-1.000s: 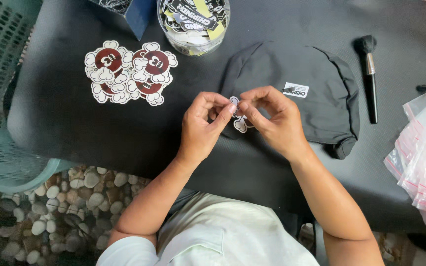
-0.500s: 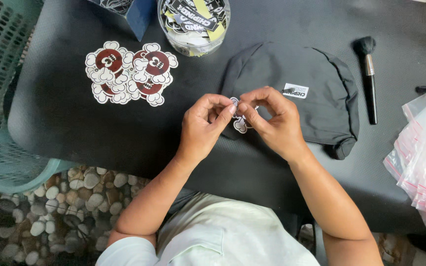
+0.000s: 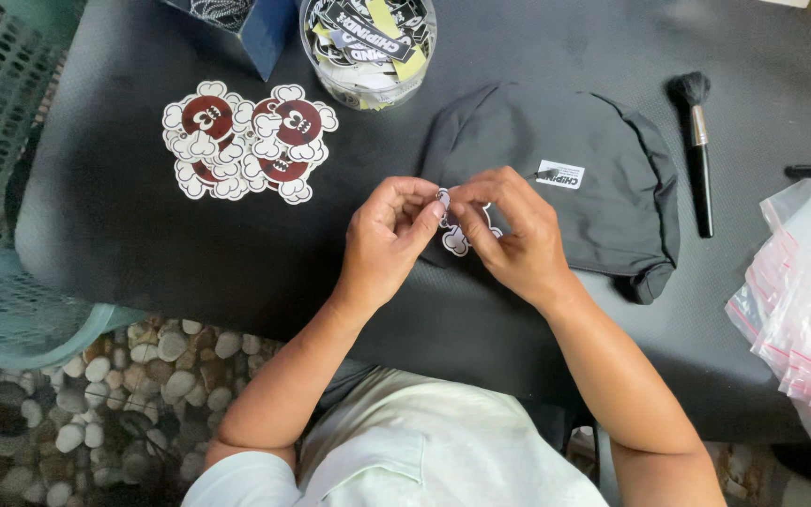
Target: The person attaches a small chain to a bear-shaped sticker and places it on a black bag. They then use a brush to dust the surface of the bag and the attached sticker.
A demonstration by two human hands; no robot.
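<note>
Black table (image 3: 124, 216) (edge near): hands pinch sticker (image 3: 455, 239).

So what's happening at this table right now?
A person sits at a black table, pinching a small cartoon sticker between the left hand and right hand, just over a dark cap. More stickers lie to the left, a clear tub of labels sits behind, and a brush and plastic bags lie to the right.

Matt black cloth beanie (image 3: 603, 188); glossy die-cut paper stickers (image 3: 246, 141); clear plastic tub (image 3: 368, 47); shiny transparent zip bags (image 3: 809, 300); matt black table (image 3: 143, 244).
</note>
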